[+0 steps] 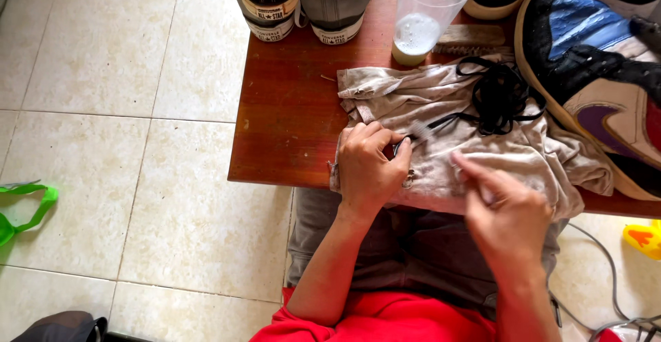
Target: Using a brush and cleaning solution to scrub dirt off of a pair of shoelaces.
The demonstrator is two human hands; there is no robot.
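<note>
My left hand rests on a crumpled grey cloth at the near edge of a wooden table. Its thumb and fingers pinch the end of a black shoelace that lies bundled on the cloth. My right hand hovers over the cloth's near edge, blurred, fingers extended toward the lace end; whether it grips anything I cannot tell. A large sneaker in black, blue, white and purple lies on its side at the right, touching the cloth.
A clear plastic cup with foamy liquid stands behind the cloth, a brush beside it. Two grey canvas shoes sit at the table's far edge. Tiled floor lies left; a green strap and grey cables lie on it.
</note>
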